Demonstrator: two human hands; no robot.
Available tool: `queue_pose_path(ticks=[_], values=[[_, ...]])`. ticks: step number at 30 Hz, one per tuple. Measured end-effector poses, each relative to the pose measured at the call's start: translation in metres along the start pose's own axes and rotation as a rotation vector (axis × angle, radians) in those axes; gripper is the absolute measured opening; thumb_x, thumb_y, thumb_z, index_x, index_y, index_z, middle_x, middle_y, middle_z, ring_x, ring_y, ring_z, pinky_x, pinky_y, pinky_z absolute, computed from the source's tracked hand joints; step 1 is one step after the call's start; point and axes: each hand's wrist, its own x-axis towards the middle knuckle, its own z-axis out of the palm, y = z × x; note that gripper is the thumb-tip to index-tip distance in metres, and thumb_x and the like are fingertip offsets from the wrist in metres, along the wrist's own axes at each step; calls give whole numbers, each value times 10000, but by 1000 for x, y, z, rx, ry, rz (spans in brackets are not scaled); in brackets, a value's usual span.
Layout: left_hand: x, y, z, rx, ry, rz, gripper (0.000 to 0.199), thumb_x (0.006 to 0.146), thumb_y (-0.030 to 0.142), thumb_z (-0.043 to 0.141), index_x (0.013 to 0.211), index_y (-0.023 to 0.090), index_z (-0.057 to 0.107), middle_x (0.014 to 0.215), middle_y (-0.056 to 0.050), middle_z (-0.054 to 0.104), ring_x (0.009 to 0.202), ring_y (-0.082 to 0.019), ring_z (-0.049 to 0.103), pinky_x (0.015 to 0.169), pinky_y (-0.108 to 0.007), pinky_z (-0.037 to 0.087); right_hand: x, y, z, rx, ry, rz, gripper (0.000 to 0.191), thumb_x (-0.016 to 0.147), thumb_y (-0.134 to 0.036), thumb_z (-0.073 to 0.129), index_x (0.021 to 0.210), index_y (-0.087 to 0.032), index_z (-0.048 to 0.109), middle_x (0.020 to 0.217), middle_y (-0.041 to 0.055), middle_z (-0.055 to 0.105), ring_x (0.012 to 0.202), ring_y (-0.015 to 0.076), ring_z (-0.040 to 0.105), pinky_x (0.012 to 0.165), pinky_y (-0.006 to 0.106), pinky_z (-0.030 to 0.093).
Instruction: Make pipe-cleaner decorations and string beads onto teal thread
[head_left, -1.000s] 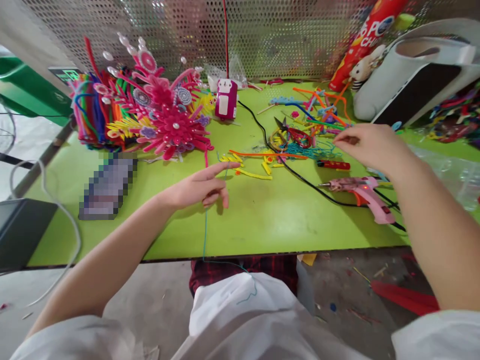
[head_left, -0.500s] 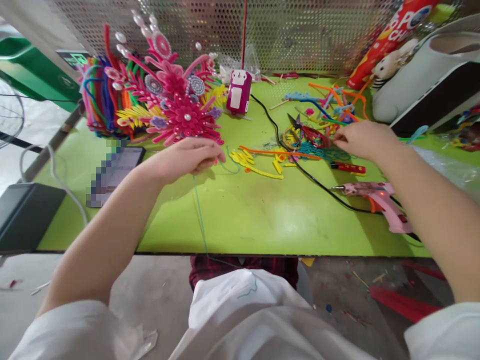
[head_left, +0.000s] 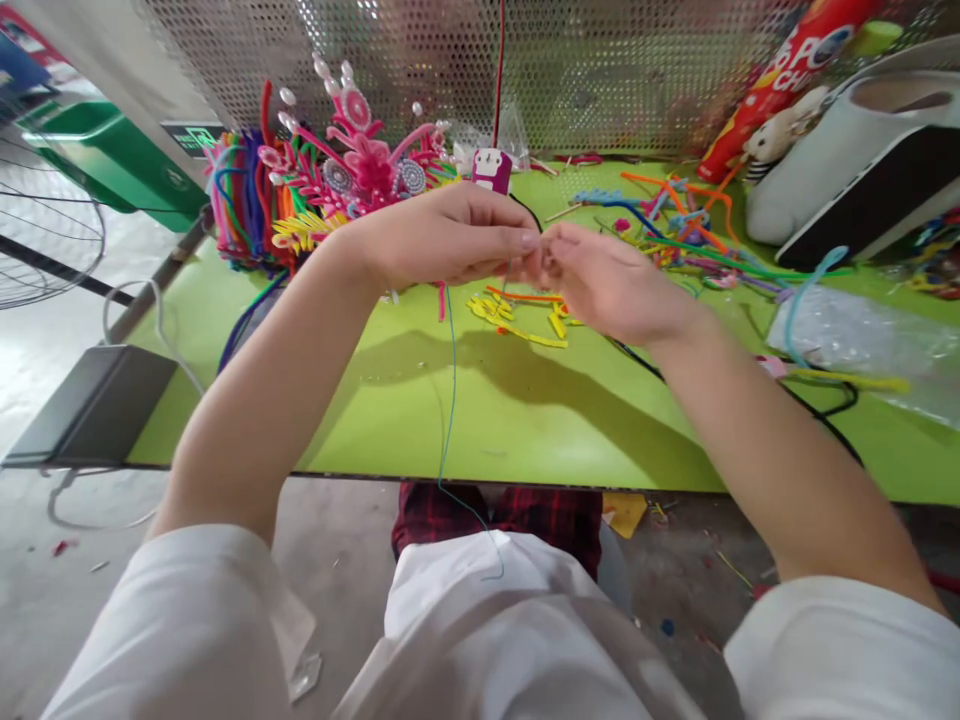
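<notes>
Over the middle of the table my left hand (head_left: 461,235) is closed, thumb and fingers pinched together. A thin teal thread (head_left: 452,390) hangs below it, over the table's front edge and onto the white shirt. A small pink piece (head_left: 442,302) shows under the same hand; whether it is held is unclear. My right hand (head_left: 611,280) is closed too, its fingertips meeting those of the left. What lies between the fingertips is too small to tell. Behind the hands stands a pink fuzzy-wire flower ornament (head_left: 375,165) with pearl beads.
Yellow fuzzy pieces (head_left: 517,325) lie below the hands. A pile of coloured fuzzy wires (head_left: 686,215) is at right, beside a clear plastic bag (head_left: 862,330). At left are a bundle of coloured wires (head_left: 244,205) and a dark box (head_left: 97,405). A purple device (head_left: 491,168) stands behind.
My right hand has come left from the pile of wires to meet my left hand, which has moved right and up. The scissors and most of the pink glue gun are now hidden.
</notes>
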Motion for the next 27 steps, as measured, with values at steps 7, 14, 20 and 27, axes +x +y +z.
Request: queue_pose_path(ticks=[7, 14, 20, 27], values=[[-21, -29, -4, -113, 246, 63, 177, 1033, 312, 585, 989, 174, 687, 560, 68, 333, 479, -72, 253, 497, -230, 194, -15, -3, 9, 523, -163, 60, 292, 1034, -442, 518, 884, -236, 374, 845, -26, 463, 563, 80, 373, 592, 262, 410], [-22, -68, -1, 243, 187, -143, 201, 964, 299, 631, 1076, 158, 720, 870, -58, 691, 797, -178, 632, 759, -289, 475, -21, 12, -2, 491, -40, 72, 193, 994, -293, 531, 840, -212, 447, 807, -12, 419, 618, 99, 384, 582, 253, 334], [8, -60, 73, -416, 331, -53, 316, 899, 139, 465, 1187, 145, 597, 1133, -95, 710, 1027, -178, 679, 898, -306, 526, -12, 21, 24, 335, -25, 101, 209, 1057, -313, 466, 867, -226, 463, 743, -28, 364, 580, 101, 329, 536, 246, 269], [-11, -47, 106, -511, 304, -234, 200, 1013, 275, 482, 854, 181, 557, 642, 51, 386, 519, -77, 304, 506, -245, 215, -13, 30, 30, 242, 138, 25, 325, 1055, -528, 596, 931, -252, 476, 662, -59, 320, 528, 100, 301, 483, 252, 237]])
